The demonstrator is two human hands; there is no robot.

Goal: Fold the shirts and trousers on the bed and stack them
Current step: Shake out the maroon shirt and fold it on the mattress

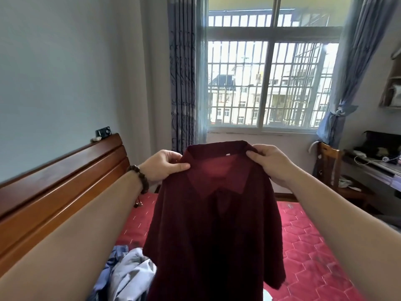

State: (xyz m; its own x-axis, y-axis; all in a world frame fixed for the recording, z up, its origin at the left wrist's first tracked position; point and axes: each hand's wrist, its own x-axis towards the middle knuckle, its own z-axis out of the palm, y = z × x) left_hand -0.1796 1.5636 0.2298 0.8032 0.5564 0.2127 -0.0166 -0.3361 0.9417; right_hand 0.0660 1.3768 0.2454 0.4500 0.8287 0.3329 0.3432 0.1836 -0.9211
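Bedroom with pale walls, a barred window (269, 83) flanked by blue curtains (184, 72), a wooden headboard (65, 187) along the left. Below, a bed (314, 246) covered in red quilted fabric with a hexagon pattern. Held up in the air above it, a dark maroon collared shirt (212, 235), hanging full length with the collar at the top and facing the camera. Left hand (165, 168) pinching the left shoulder beside the collar, thumb on the front; a beaded bracelet (138, 179) on that wrist. Right hand (271, 164) gripping the right shoulder at the collar, fingers curled over the cloth. Lying crumpled on the bed at lower left, a heap of pale blue and grey clothes (128, 274). At far right, a wooden chair (332, 168) beside a cluttered desk (377, 168).
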